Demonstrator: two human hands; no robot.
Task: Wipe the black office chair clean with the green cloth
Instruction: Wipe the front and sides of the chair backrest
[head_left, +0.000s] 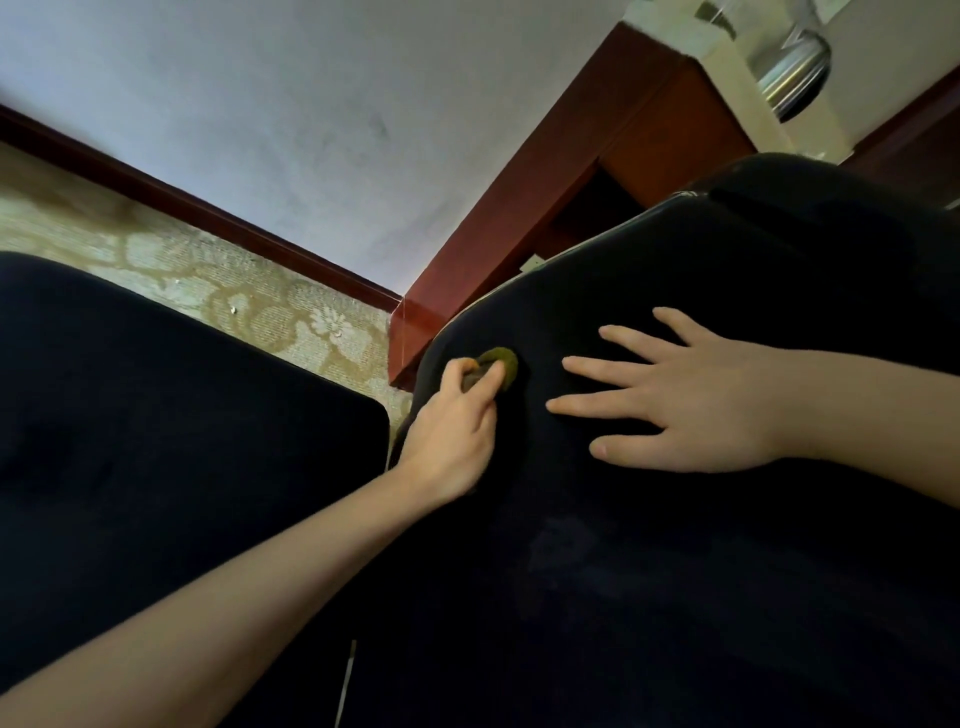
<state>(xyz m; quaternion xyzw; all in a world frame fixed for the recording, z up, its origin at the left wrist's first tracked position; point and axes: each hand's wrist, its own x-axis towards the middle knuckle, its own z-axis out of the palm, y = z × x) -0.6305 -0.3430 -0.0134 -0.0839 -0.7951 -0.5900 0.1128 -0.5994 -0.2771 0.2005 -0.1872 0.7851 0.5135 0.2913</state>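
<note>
The black office chair fills the lower right of the head view, its padded surface dark with a pale trim along its upper left edge. My left hand is closed on the green cloth, a small bunched wad pressed against the chair near that edge; most of the cloth is hidden inside my fingers. Just to the right of the cloth, my right hand lies flat on the chair with its fingers spread and nothing in it.
Another black padded surface lies at the lower left. Patterned beige carpet meets a dark red skirting board under a white wall. A red-brown wooden cabinet stands behind the chair, with a metal container beside it.
</note>
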